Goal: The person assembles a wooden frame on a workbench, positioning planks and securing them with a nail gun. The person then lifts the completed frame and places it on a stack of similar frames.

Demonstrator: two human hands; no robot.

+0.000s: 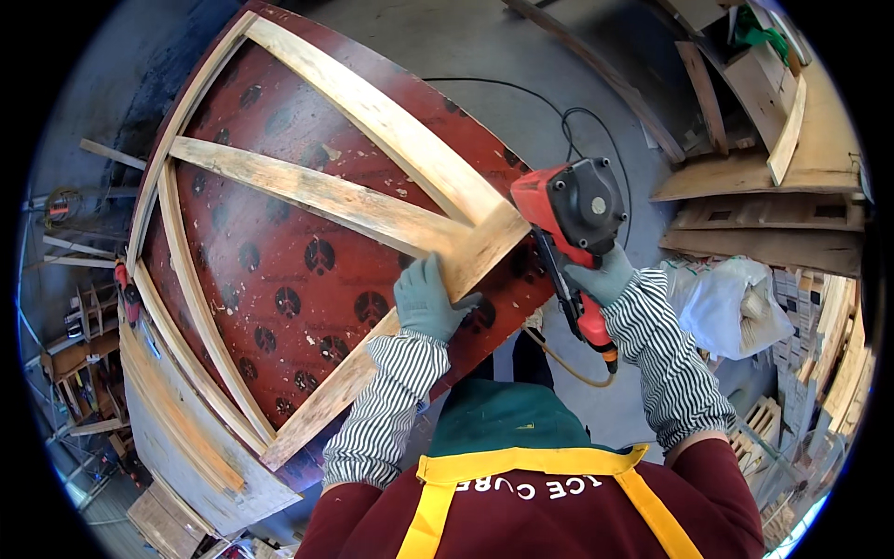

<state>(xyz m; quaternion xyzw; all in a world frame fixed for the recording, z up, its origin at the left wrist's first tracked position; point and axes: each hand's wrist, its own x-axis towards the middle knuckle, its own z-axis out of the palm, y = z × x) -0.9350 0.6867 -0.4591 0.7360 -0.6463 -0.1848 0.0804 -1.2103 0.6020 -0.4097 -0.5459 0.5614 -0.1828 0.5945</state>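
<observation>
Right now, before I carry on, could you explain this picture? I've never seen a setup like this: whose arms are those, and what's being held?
There is no robot here, just a person with gloved hands. A fisheye camera on their head looks down, so the view is round and straight edges bend. Picture left is the person's left.

Below lies a dark red panel with black marks, bearing pale wooden strips set out as a frame. The left hand lies on the frame's near board, thumb out to the side. The right hand holds what looks like a red-and-black nail gun by the frame's corner. A white bag sits off to the right.
</observation>
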